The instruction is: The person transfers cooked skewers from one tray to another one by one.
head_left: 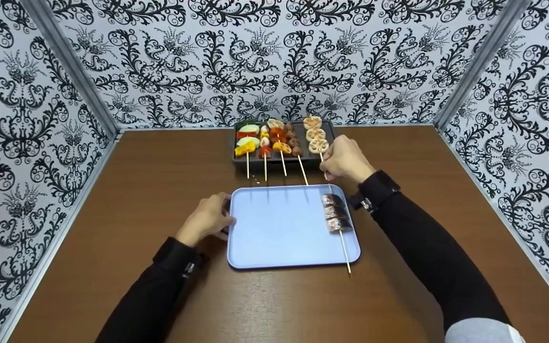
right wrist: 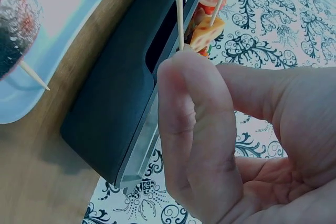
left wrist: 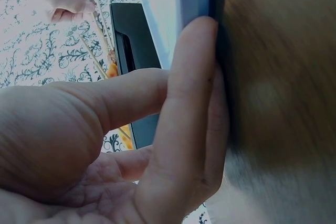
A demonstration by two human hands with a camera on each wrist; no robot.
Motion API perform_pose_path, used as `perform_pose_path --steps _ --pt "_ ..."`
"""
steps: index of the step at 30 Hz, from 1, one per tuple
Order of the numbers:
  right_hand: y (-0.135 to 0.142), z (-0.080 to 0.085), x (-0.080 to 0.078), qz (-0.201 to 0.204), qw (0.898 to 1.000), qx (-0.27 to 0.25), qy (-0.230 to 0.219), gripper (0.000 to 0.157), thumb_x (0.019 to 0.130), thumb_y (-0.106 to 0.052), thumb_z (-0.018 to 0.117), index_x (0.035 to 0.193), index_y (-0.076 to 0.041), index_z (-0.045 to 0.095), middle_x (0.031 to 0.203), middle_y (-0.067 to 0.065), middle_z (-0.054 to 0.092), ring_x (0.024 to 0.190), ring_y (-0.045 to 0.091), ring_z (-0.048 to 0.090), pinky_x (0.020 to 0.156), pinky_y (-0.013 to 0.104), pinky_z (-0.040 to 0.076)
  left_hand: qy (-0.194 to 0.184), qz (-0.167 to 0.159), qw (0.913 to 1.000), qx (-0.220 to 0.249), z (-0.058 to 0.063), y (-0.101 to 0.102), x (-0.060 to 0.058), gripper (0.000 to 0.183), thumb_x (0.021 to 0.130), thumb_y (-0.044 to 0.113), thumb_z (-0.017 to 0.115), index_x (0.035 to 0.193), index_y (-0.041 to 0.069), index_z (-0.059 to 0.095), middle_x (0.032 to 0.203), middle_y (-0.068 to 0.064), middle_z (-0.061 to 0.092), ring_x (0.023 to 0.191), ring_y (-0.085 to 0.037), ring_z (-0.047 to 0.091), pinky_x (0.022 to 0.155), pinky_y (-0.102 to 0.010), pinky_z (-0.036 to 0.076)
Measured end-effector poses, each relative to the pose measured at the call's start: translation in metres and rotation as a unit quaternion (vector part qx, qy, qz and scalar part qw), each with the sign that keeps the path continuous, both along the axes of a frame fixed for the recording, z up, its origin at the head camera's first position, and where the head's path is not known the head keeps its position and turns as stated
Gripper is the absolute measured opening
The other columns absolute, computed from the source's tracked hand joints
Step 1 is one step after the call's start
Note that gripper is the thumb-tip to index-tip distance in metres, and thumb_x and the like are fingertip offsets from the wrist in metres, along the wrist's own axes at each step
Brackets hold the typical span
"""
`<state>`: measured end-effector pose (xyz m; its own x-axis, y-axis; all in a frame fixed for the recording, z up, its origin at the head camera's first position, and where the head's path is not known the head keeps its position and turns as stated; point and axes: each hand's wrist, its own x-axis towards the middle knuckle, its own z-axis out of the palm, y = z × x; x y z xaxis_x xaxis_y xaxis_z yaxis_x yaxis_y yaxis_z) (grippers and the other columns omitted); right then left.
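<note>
At the back stands a black tabletop grill [head_left: 256, 166] with several skewers on it. My right hand [head_left: 348, 159] pinches the stick of the lotus root skewer [head_left: 316, 135], whose slices overlap the grill's right end. The right wrist view shows thumb and fingertips [right wrist: 181, 66] meeting at the stick. At the left side of a light blue tray [head_left: 274, 228], my left hand [head_left: 208, 216] grips the edge, a finger [left wrist: 189, 87] lying along the rim. A fish skewer [head_left: 335, 214] lies on the tray's right side, its stick reaching past the front edge.
Left of the lotus root on the grill are vegetable skewers [head_left: 247, 140] and a brown meat skewer [head_left: 293, 140], their sticks pointing toward me. Patterned walls [head_left: 274, 62] enclose the brown table [head_left: 160, 166] at the back and sides. Small white crumbs lie before the grill.
</note>
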<state>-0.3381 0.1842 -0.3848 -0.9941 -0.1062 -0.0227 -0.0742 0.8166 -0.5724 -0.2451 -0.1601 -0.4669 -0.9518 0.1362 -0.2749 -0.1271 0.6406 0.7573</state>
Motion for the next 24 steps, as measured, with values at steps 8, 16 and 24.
perform_pose_path --steps 8,16,24 --pt "0.004 0.000 0.014 0.002 1.000 0.000 -0.009 0.009 0.080 -0.007 0.071 0.076 -0.008 0.079 0.075 0.012 0.078 0.062 0.026 0.077 0.055 0.026 0.064 -0.008 0.006 0.9999 0.006 -0.001 0.001 0.000 0.068 0.091 -0.001 0.070 0.152 0.001 0.041 0.105 -0.023 0.065 0.077 -0.028 0.073 0.057 -0.035 0.067" --pt "0.011 -0.008 0.029 0.018 1.000 0.012 0.007 0.009 0.078 -0.010 0.069 0.076 -0.011 0.078 0.068 0.004 0.076 0.052 0.015 0.072 0.056 0.026 0.063 -0.011 0.003 0.9999 0.007 0.000 0.000 -0.001 0.068 0.091 -0.001 0.070 0.153 0.002 0.040 0.103 -0.023 0.064 0.074 -0.026 0.073 0.057 -0.035 0.067" --pt "0.013 -0.013 0.044 0.018 1.000 -0.006 -0.011 0.012 0.078 -0.009 0.067 0.078 -0.011 0.078 0.081 0.009 0.079 0.062 0.026 0.077 0.056 0.028 0.065 -0.010 0.001 0.9996 0.024 -0.001 0.000 0.001 0.070 0.090 -0.002 0.070 0.153 0.002 0.040 0.100 -0.022 0.065 0.071 -0.027 0.074 0.057 -0.037 0.067"
